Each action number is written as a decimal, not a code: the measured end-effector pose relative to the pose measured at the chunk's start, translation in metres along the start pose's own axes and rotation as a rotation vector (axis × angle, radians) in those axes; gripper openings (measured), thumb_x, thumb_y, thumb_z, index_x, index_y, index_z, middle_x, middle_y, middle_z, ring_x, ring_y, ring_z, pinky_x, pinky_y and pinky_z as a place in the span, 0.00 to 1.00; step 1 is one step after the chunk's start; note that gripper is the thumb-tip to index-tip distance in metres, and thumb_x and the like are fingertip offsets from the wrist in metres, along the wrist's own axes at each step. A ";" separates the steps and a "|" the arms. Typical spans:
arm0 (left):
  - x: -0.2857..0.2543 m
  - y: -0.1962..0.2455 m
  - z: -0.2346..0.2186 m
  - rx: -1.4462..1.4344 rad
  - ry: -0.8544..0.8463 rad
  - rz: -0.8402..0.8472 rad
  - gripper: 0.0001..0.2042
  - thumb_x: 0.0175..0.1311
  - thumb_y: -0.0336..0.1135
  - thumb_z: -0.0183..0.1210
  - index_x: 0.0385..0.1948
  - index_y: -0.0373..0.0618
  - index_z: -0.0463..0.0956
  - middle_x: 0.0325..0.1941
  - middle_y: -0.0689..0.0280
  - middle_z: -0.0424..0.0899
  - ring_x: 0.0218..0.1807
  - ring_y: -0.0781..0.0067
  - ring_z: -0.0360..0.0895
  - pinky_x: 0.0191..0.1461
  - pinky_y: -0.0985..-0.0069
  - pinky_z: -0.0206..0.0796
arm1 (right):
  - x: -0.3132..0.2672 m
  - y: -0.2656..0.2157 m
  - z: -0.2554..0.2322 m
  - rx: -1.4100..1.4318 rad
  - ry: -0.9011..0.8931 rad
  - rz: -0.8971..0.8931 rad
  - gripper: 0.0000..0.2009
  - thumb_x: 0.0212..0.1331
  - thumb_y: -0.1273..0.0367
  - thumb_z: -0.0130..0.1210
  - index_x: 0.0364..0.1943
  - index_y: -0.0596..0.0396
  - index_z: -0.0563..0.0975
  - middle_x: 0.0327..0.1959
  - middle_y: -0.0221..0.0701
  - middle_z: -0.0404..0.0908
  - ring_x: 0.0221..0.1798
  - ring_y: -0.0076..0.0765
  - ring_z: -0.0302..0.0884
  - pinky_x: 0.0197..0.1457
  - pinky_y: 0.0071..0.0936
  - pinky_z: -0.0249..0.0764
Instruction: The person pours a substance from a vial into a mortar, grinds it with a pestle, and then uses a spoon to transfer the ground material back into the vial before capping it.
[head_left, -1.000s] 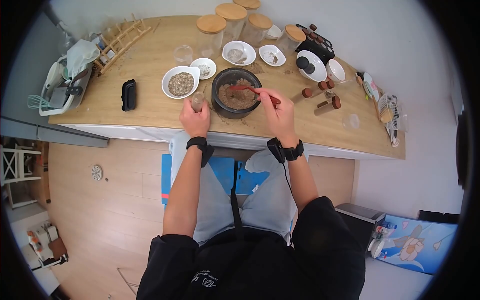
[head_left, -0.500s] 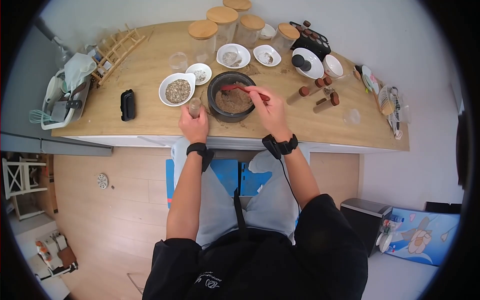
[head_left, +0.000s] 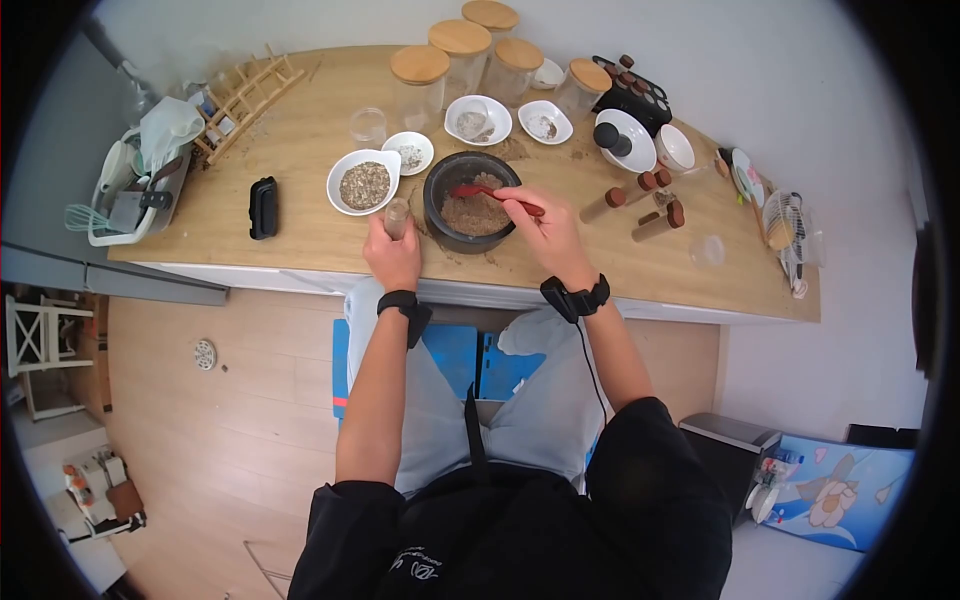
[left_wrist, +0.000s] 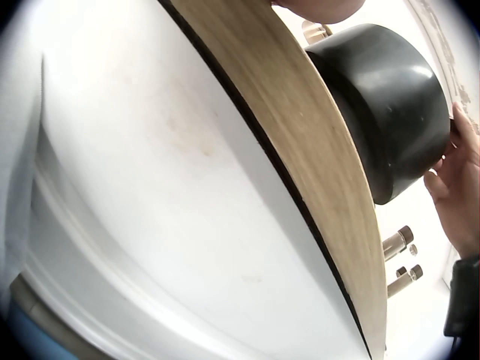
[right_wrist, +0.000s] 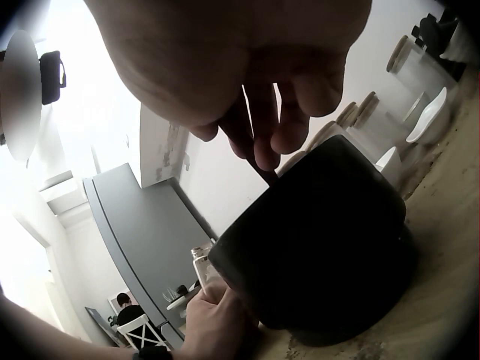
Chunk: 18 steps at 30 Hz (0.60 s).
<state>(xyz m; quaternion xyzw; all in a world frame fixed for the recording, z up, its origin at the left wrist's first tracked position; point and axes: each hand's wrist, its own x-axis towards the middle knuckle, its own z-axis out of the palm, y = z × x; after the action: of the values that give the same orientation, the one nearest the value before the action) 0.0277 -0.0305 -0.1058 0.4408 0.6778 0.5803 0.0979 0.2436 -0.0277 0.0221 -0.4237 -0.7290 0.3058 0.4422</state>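
Observation:
In the head view a black bowl (head_left: 432,222) holding brown powder stands near the counter's front edge. My right hand (head_left: 553,238) pinches the handle of a red spoon (head_left: 477,190), whose head is over the powder inside the bowl. To the bowl's left, my left hand (head_left: 394,256) grips a small clear glass tube (head_left: 396,218), upright and without a lid. The right wrist view shows the black bowl (right_wrist: 322,247) below my right hand (right_wrist: 255,82), with the tube (right_wrist: 201,264) in my left hand (right_wrist: 217,324) beyond it. What the tube holds I cannot tell.
White dishes, one with seeds (head_left: 365,187), lie behind the left hand. Tall jars with wooden lids (head_left: 420,66) stand at the back. Corked tubes (head_left: 658,222) lie right of the bowl, near a white cup (head_left: 675,147). A black case (head_left: 263,208) rests at the left.
My right hand and the spoon have shifted slightly over the bowl, the spoon's head now lower than half a second ago. The left hand still holds the tube beside the bowl.

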 end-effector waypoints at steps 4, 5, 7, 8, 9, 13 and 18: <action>0.000 0.003 -0.003 0.016 -0.025 -0.010 0.12 0.61 0.36 0.69 0.39 0.41 0.77 0.31 0.47 0.85 0.35 0.38 0.83 0.39 0.53 0.73 | -0.004 0.005 -0.016 -0.074 -0.134 0.066 0.09 0.72 0.70 0.59 0.48 0.59 0.85 0.40 0.33 0.86 0.38 0.27 0.82 0.42 0.23 0.77; 0.000 0.004 -0.003 0.023 -0.037 -0.015 0.13 0.65 0.39 0.67 0.41 0.40 0.79 0.32 0.47 0.86 0.36 0.37 0.84 0.40 0.55 0.74 | -0.001 0.005 -0.019 -0.013 -0.111 0.047 0.09 0.72 0.70 0.59 0.48 0.59 0.85 0.40 0.33 0.86 0.39 0.27 0.82 0.43 0.23 0.77; 0.000 0.006 -0.004 0.027 -0.037 -0.014 0.13 0.65 0.39 0.67 0.41 0.40 0.79 0.32 0.47 0.86 0.36 0.37 0.84 0.40 0.55 0.74 | 0.008 0.008 -0.024 0.051 -0.084 0.026 0.09 0.71 0.70 0.60 0.49 0.60 0.84 0.41 0.33 0.86 0.40 0.27 0.83 0.44 0.23 0.78; 0.000 0.007 -0.004 0.031 -0.035 -0.017 0.13 0.65 0.39 0.67 0.40 0.40 0.78 0.32 0.47 0.86 0.37 0.37 0.84 0.40 0.54 0.74 | 0.015 0.010 -0.027 0.059 -0.060 -0.005 0.09 0.71 0.69 0.60 0.49 0.59 0.85 0.42 0.33 0.87 0.40 0.27 0.83 0.44 0.23 0.78; 0.000 0.008 -0.005 0.030 -0.038 -0.015 0.13 0.65 0.39 0.67 0.40 0.40 0.78 0.32 0.47 0.86 0.37 0.37 0.84 0.40 0.54 0.74 | 0.019 0.011 -0.031 0.065 -0.037 -0.034 0.10 0.70 0.69 0.61 0.48 0.59 0.85 0.42 0.33 0.87 0.40 0.27 0.83 0.44 0.23 0.78; 0.001 0.007 -0.003 0.034 -0.029 -0.001 0.12 0.62 0.38 0.69 0.37 0.41 0.77 0.31 0.48 0.85 0.35 0.38 0.83 0.39 0.54 0.73 | 0.017 0.004 -0.048 -0.268 -0.219 -0.065 0.10 0.70 0.68 0.61 0.48 0.61 0.85 0.38 0.32 0.88 0.38 0.26 0.84 0.42 0.23 0.78; 0.000 0.013 -0.004 -0.037 -0.026 -0.032 0.13 0.59 0.37 0.69 0.34 0.42 0.75 0.29 0.50 0.84 0.33 0.40 0.83 0.38 0.54 0.73 | 0.001 0.006 -0.045 -0.170 -0.168 0.017 0.10 0.69 0.69 0.62 0.46 0.61 0.86 0.34 0.34 0.87 0.34 0.30 0.83 0.39 0.25 0.77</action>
<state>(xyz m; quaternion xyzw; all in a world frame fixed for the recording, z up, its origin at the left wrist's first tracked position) 0.0308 -0.0342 -0.0932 0.4354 0.6728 0.5852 0.1241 0.2863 -0.0208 0.0361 -0.4389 -0.7831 0.2809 0.3393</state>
